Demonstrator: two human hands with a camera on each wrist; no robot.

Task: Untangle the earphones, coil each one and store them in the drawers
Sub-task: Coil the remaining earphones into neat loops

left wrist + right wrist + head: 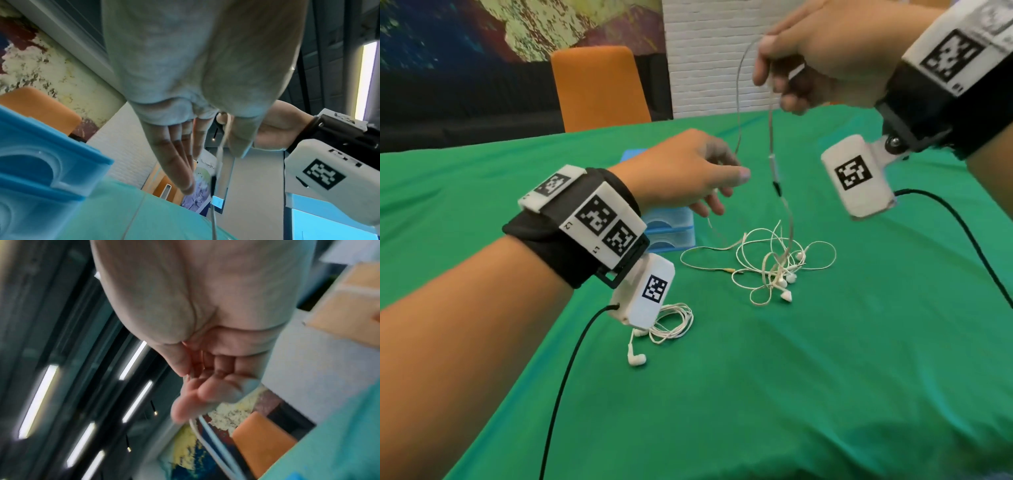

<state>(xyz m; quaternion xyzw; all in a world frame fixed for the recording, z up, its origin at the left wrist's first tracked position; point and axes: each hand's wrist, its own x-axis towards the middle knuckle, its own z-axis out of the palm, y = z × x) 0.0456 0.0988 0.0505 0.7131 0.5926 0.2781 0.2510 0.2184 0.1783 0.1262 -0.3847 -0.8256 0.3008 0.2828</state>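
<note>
A tangle of white earphones (774, 267) lies on the green tablecloth (825, 377). My right hand (767, 65) is raised high above it and pinches one earphone cable (770, 130) between thumb and forefinger; the right wrist view shows the same hand (191, 381) with the cable (205, 426) trailing from it. The strand with the inline remote (772, 162) hangs down into the tangle. Another strand loops down to my left hand (729, 192), whose fingers (174, 162) are straight. One coiled earphone (674, 323) lies under my left wrist. The blue drawers (671, 222) stand behind my left hand.
An orange chair (599, 89) stands at the table's far edge. Black leads (565, 383) hang from both wrist cameras over the cloth. The drawer unit (41, 154) fills the left of the left wrist view, close to that hand.
</note>
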